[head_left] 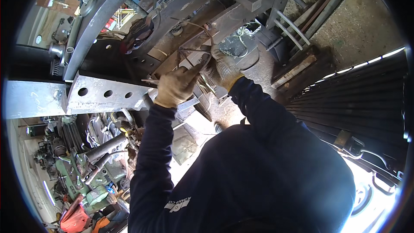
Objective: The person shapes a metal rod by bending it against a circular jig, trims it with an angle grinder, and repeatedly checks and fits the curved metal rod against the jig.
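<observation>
Both my hands wear tan work gloves and are close together at the picture's middle, over a clutter of thin metal rods. My left hand (pixel 177 87) is closed, and a thin rod (pixel 148 81) sticks out from its left side. Just to the right, my right hand (pixel 225 70) is curled around the lower part of a thin bent rod (pixel 202 28), which arcs up and to the left. A short dark piece (pixel 204 61) shows between the hands; its kind cannot be made out. The fingertips of my right hand are partly hidden.
A steel beam with round holes (pixel 95 92) runs in from the left. Curved steel bars (pixel 103 19) stand at the upper left. A green machine (pixel 71 177) and a red item (pixel 74 218) are at lower left. A dark ribbed panel (pixel 358 99) lines the right.
</observation>
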